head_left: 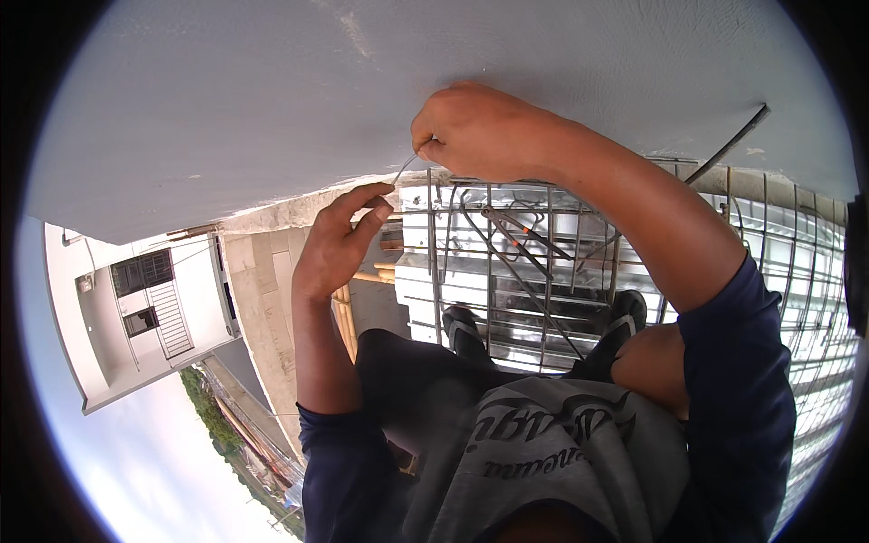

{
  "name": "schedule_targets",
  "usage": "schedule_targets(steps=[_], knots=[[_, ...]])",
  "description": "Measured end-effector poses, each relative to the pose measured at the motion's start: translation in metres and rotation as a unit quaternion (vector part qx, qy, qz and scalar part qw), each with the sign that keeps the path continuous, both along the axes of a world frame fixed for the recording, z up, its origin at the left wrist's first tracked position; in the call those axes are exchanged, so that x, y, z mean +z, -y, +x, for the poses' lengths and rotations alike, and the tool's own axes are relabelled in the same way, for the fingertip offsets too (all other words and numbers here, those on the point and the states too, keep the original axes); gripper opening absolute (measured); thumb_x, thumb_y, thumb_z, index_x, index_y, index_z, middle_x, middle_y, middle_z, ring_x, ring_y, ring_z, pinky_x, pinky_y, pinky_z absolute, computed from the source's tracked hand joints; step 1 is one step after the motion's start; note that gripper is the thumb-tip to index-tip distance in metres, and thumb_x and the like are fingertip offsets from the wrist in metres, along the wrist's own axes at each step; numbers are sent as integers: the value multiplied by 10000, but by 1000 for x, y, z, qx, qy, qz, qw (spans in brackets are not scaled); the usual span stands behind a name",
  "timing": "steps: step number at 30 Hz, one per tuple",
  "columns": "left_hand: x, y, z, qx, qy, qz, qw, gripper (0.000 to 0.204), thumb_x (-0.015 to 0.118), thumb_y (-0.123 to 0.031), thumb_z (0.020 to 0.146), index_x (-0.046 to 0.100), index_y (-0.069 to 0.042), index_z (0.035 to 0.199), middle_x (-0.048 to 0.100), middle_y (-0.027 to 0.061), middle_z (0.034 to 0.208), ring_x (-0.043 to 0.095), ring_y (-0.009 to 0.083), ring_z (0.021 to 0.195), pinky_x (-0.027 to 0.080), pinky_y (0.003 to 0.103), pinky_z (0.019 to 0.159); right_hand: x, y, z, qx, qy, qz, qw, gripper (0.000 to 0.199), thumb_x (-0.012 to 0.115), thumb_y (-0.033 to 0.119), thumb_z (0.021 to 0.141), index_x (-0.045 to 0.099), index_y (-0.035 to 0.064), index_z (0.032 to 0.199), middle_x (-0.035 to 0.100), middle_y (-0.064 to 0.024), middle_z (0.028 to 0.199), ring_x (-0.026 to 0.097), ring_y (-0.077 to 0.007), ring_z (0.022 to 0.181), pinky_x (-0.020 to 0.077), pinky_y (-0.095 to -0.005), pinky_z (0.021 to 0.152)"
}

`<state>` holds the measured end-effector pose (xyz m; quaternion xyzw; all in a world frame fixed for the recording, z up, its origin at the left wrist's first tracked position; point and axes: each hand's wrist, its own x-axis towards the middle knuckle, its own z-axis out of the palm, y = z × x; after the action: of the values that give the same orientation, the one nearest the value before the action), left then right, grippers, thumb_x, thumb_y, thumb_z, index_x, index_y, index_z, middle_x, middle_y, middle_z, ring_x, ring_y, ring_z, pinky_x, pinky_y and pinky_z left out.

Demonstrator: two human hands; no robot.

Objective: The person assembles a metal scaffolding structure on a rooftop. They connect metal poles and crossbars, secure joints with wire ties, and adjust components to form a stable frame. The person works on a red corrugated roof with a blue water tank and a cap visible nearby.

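Note:
A short, thin wire (405,168) spans the gap between my hands, close to the grey wall. The fingers of my right hand (475,131) are closed on its upper end. At the lower end, the thumb and forefinger of my left hand (337,242) come together in a pinch around the wire. Beneath my hands lies a grid of steel bars (490,271) above shiny metal sheeting. Dark long-handled tools with orange marks (518,237) rest on the grid; their exact kind is hard to make out.
A smooth grey wall (272,100) fills the upper view. One dark bar (729,145) juts up at the right. My shod feet (466,330) stand on the grid. To the left are bamboo poles (344,321), a concrete ledge (272,308) and a white building (118,308) beyond.

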<state>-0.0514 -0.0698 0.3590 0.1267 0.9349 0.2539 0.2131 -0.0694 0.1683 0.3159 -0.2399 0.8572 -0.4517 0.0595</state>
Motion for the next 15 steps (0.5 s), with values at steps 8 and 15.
schedule_targets(steps=[8,15], knots=[[-15,-13,-3,55,11,53,997,230,527,-212,967,633,-35,1071,538,-10,746,394,87,659,371,246,621,-19,10,2,18,-34,-32,999,209,567,204,917,682,35,959,680,-120,899,630,-274,904,482,-419,823],[-35,15,-1,115,56,78,989,240,534,-197,974,645,11,1018,617,41,859,548,103,768,467,243,680,-38,46,12,70,17,78,994,183,547,176,902,631,18,863,629,-137,824,617,-294,786,477,-427,717]])
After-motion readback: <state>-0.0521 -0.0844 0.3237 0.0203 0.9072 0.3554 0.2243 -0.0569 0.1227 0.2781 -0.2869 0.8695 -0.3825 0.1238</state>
